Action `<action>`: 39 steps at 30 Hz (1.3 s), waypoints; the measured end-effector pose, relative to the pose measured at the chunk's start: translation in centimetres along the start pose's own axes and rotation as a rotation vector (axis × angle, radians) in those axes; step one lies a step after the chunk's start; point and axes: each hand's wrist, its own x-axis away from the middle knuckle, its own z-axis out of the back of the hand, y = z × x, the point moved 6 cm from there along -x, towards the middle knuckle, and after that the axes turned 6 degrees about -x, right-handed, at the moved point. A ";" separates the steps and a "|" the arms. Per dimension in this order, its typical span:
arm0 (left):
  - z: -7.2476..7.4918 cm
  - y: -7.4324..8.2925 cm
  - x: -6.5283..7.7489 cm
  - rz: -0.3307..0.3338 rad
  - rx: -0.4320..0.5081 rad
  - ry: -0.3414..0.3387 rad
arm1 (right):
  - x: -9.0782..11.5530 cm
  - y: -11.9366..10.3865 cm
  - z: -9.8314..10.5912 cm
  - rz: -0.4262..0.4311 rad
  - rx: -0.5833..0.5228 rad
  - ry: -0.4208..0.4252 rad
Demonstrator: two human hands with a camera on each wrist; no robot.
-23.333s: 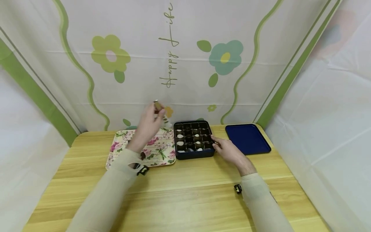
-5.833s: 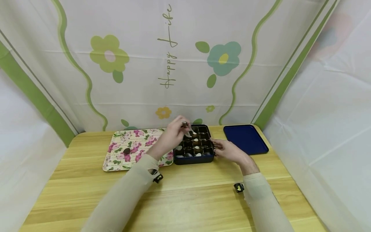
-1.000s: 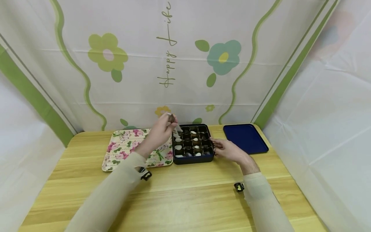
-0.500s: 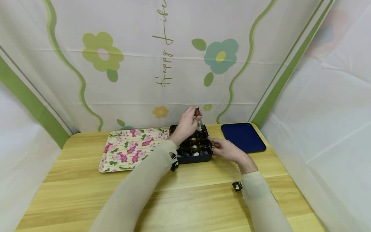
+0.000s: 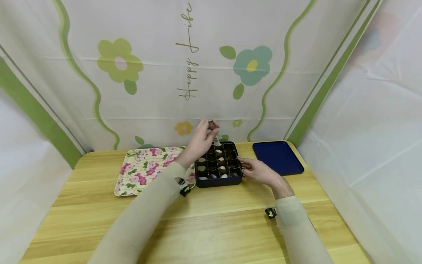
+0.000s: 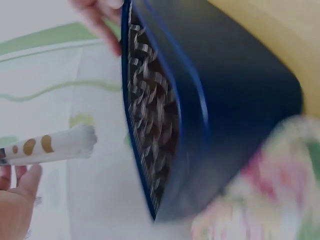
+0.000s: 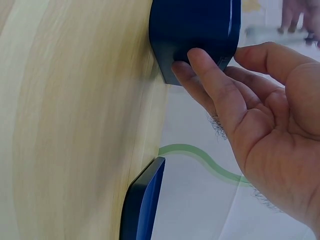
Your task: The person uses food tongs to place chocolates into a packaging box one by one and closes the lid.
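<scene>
In the head view my left hand (image 5: 199,142) is raised above the back of a dark blue box (image 5: 219,182), pinching small tongs (image 6: 55,145). The tongs have a brown grip end and pale arms with gold spots; their scalloped tip shows nothing in it in the left wrist view. Black dividers split the box into many compartments, several holding small pale or dark rounded pieces whose kind I cannot tell. My right hand (image 5: 258,171) touches the box's right side with nearly straight fingers, the thumb at its rim.
A flower-patterned tray (image 5: 145,167) lies against the box's left side. Right of the box rests a flat dark blue lid (image 5: 278,157). A printed white curtain (image 5: 158,91) rises behind the wooden table (image 5: 211,227), with white sheets at both sides.
My left hand went right over the box, then slightly back left, tongs still in it. The dark piece seen on the tray several seconds ago is gone from there. My right hand stays put.
</scene>
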 end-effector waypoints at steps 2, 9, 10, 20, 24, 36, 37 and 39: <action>1.9 -0.1 1.3 -0.011 -0.040 -0.015 | 0.0 0.1 0.0 -0.002 0.004 -0.002; 7.7 -2.4 6.4 -0.069 -0.423 -0.109 | 0.1 0.1 0.2 -0.004 0.001 0.021; 8.3 -2.8 7.1 -0.085 -0.498 -0.126 | 0.1 0.1 0.3 -0.002 0.001 0.021; 8.8 -7.7 12.3 -0.283 -1.110 -0.369 | 0.3 1.4 2.0 -0.013 0.036 0.075; 8.1 -9.4 13.2 -0.300 -1.122 -0.416 | 0.8 3.3 4.9 -0.115 0.310 0.270; 7.1 -10.9 13.9 -0.285 -0.888 -0.431 | 1.1 5.1 7.0 -0.374 0.520 0.166; 7.1 -10.9 13.9 -0.284 -0.881 -0.427 | 1.3 4.4 7.3 -0.361 0.536 0.198; 7.1 -10.8 13.9 -0.272 -0.860 -0.410 | 2.0 2.6 8.0 -0.314 0.579 0.312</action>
